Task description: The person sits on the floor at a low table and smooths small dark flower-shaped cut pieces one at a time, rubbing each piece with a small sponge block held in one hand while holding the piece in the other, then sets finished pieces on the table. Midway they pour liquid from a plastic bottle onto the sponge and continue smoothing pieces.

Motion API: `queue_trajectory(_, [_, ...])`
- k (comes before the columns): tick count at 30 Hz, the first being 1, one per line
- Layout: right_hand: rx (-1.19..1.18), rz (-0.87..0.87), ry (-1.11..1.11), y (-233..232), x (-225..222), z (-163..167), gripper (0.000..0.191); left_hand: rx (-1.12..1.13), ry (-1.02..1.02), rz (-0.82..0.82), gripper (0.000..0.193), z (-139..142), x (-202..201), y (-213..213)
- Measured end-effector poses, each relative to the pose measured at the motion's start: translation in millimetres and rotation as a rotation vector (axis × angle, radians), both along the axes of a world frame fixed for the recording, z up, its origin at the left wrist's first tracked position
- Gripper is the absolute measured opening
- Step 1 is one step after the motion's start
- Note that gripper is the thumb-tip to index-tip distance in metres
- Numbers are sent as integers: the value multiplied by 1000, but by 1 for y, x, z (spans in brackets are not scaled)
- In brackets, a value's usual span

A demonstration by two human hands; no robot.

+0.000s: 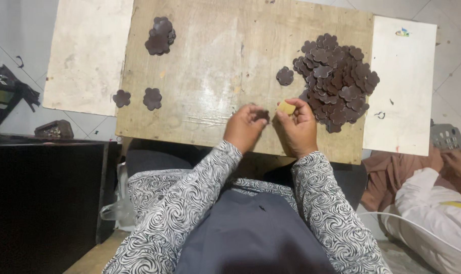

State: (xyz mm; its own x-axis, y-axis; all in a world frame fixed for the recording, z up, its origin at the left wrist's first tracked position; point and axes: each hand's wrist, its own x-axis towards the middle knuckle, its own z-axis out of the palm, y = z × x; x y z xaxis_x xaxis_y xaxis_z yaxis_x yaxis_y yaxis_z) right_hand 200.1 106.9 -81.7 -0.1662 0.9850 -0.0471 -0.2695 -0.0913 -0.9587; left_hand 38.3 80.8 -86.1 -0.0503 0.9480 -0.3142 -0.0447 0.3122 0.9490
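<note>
1. The left hand (244, 128) is curled over the near edge of the tabletop (215, 76), its fingertips pinching a dark brown flower-shaped piece (262, 115).
2. The right hand (297, 128) sits just beside the left hand, fingers bent, pinching a small yellowish block (286, 107) between thumb and fingertips; the block is close to the dark piece, but whether the two touch cannot be told.
3. Both sleeves have a black-and-white swirl print and lead back to the person's lap.
4. Just right of the right hand lies a large heap of dark flower pieces (337, 81), many overlapping.
5. A single flower piece (285, 76) lies apart from the heap, on its left side, beyond the hands.
6. Farther left, two flower pieces lie side by side: one (152, 98) on the wooden tabletop, the other (121, 98) on a pale board (86, 50) next to it.
7. A small stack of flower pieces (160, 35) sits near the far left corner of the tabletop.
8. Another pale board (400, 86) adjoins the tabletop on the right.
9. At the lower right another person's hand (456, 162) and light sleeve are seen beside a grey object.
</note>
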Motion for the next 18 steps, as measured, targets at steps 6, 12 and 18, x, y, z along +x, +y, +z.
queue_trajectory(6, [363, -31, -443, -5, -12, 0, 16, -84, -407, 17, 26, -11, -11, 14])
queue_trajectory(12, [371, -149, -756, -16, -43, 0, 12, 2, -387, 7, 20, -16, -7, 9])
queue_trajectory(18, [-3, -176, -644, 4, -50, 5, 15, -56, -356, 35, 19, -12, -7, 12])
